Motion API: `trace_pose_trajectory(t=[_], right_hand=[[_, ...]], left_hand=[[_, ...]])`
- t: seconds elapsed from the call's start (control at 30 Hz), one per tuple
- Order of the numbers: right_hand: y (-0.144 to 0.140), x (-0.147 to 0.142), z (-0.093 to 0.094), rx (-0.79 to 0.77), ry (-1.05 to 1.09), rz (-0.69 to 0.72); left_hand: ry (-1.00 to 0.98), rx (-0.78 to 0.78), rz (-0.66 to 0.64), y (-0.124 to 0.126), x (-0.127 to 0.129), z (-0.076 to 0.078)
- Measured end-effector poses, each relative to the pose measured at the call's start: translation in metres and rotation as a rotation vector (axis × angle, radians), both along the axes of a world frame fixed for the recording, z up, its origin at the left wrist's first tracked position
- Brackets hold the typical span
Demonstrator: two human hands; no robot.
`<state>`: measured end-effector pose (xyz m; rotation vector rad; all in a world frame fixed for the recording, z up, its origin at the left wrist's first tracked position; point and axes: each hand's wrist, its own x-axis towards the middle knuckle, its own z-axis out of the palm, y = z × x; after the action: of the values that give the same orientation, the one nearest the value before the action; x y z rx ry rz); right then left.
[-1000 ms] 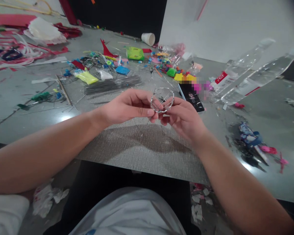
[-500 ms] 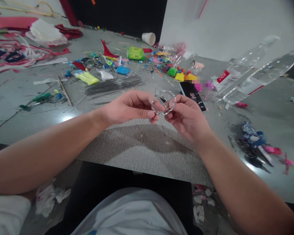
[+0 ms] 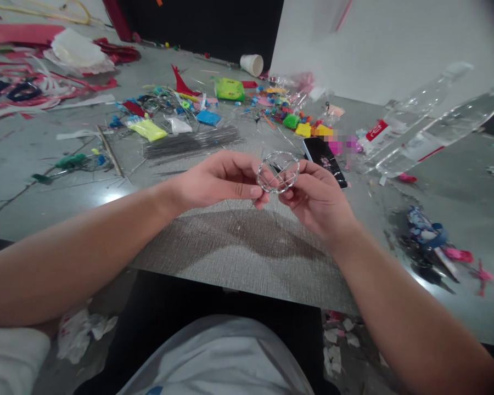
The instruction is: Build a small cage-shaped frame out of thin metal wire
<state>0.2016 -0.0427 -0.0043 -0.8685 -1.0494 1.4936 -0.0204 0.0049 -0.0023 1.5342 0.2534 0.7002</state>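
Note:
A twisted silver wire ring (image 3: 278, 190) with thin wires crossing inside it is held up above the table between both hands. My left hand (image 3: 226, 178) pinches its left side, the thumb along the lower edge. On the opposite side, the fingers of my right hand (image 3: 319, 195) are closed on the rim. Part of the ring's edge is hidden by the fingertips. Behind the left hand lies a bundle of straight thin wires (image 3: 193, 141). A smartphone (image 3: 324, 160) rests just beyond the right hand.
Two clear plastic bottles (image 3: 415, 118) stand at the right. Colourful clay packets, such as a yellow one (image 3: 148, 129), and small bits are strewn across the back. Scissors (image 3: 430, 269) lie at the right. A white cup (image 3: 252, 65) lies on its side near the wall.
The wire ring has shifted slightly to the right and tilted a little, showing more of its crossed wires. Both hands keep their hold on it.

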Motion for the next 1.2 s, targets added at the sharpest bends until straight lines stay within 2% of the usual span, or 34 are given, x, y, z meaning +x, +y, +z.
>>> trace_pose_trajectory(t=[0.4,0.6,0.83,1.2], right_hand=[[0.0006,0.0004,0.0016,-0.045,-0.041,-0.042],[0.0009,0.0003,0.0026,-0.064,-0.043,0.002],[-0.0009,-0.0024,0.0033,-0.137,-0.105,-0.040],[0.0000,-0.0031,0.0032,-0.227,-0.113,-0.005]], left_hand=[[0.029,0.039,0.028,-0.0008,0.0026,0.0028],[0.042,0.067,0.012,-0.0020,0.0044,0.0058],[0.076,0.089,-0.034,-0.0001,0.0053,0.0047],[0.116,0.164,0.058,0.0004,0.0086,0.0058]])
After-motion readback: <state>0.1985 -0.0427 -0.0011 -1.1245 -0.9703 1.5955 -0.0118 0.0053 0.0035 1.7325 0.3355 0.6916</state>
